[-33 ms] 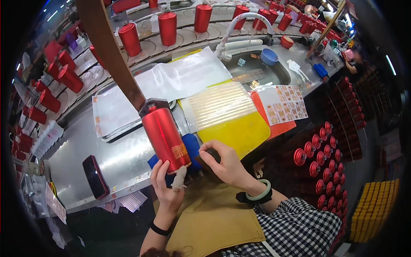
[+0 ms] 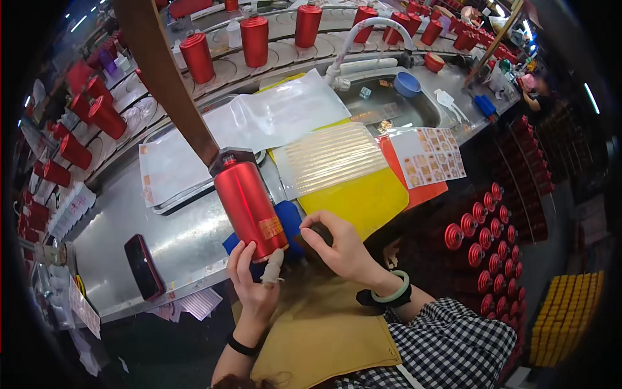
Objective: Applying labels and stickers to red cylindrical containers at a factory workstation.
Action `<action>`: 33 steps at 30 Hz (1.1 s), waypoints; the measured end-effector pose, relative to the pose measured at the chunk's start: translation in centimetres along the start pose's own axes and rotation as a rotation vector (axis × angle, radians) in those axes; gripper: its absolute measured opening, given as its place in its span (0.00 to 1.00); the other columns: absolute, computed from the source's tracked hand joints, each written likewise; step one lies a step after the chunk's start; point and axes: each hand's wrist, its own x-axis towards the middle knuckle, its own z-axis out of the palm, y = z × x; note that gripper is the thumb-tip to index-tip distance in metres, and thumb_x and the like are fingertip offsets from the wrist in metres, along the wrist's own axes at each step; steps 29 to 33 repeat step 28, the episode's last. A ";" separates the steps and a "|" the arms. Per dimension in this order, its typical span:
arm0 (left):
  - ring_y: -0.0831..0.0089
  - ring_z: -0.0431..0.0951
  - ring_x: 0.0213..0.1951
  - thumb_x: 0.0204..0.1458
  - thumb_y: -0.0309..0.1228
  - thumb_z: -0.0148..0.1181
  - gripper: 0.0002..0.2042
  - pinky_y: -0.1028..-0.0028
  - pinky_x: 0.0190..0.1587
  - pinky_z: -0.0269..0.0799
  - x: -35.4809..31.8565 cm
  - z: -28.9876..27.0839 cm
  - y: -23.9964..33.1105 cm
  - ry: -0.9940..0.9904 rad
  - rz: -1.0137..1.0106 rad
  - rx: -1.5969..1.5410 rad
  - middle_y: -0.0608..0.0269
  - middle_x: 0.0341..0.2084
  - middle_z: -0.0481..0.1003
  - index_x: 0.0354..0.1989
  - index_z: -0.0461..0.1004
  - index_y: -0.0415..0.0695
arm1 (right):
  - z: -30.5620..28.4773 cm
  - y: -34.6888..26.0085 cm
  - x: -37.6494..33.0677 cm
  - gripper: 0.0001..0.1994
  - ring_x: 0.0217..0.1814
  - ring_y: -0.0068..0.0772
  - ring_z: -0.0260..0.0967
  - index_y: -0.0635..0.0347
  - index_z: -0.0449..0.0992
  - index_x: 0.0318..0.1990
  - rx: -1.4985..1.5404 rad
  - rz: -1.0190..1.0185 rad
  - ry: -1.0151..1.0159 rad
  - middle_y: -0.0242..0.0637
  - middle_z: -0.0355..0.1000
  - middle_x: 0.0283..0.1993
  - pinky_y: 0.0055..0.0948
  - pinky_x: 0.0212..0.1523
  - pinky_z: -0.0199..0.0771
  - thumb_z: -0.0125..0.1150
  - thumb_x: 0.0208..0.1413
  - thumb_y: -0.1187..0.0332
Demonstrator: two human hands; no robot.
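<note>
A glossy red metal bottle (image 2: 243, 201) lies tilted, its neck end against a dark bracket (image 2: 233, 157) and its base toward me. My left hand (image 2: 256, 295) grips the base end from below; one finger wears a whitish cover. Near the base, the bottle's side carries a gold decal (image 2: 271, 227). My right hand (image 2: 346, 249) hovers just right of the base, apart from it, thumb and forefinger curled together in a pinch. Whatever those fingertips hold, if anything, is too small to make out. Under the bottle shows a blue pad (image 2: 289, 217).
A clear striped sheet (image 2: 337, 159) lies on a yellow board (image 2: 382, 201), beside a decal sheet (image 2: 431, 155). Behind are a sink (image 2: 421, 110) with a white faucet (image 2: 343, 58) and a conveyor of red bottles (image 2: 254, 42). A phone (image 2: 144, 267) rests at left; racked bottles (image 2: 476, 256) stand right.
</note>
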 end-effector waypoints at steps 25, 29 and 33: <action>0.49 0.62 0.67 0.39 0.24 0.78 0.44 0.55 0.67 0.60 3.5 0.6 -0.1 0.040 -0.079 -0.131 0.50 0.68 0.61 0.69 0.62 0.41 | 0.9 0.8 -0.7 0.11 0.46 0.36 0.76 0.56 0.83 0.37 -0.197 -0.519 0.063 0.31 0.81 0.39 0.35 0.49 0.74 0.64 0.47 0.82; 0.48 0.61 0.69 0.36 0.21 0.77 0.46 0.53 0.69 0.59 3.7 0.9 -0.1 0.017 -0.069 -0.123 0.51 0.68 0.61 0.69 0.62 0.43 | 1.6 0.8 -0.6 0.11 0.47 0.37 0.76 0.55 0.83 0.38 -0.203 -0.564 0.050 0.31 0.81 0.40 0.37 0.49 0.74 0.63 0.48 0.80; 0.48 0.61 0.69 0.36 0.21 0.77 0.46 0.53 0.69 0.59 3.7 0.9 -0.1 0.017 -0.069 -0.123 0.51 0.68 0.61 0.69 0.62 0.43 | 1.6 0.8 -0.6 0.11 0.47 0.37 0.76 0.55 0.83 0.38 -0.203 -0.564 0.050 0.31 0.81 0.40 0.37 0.49 0.74 0.63 0.48 0.80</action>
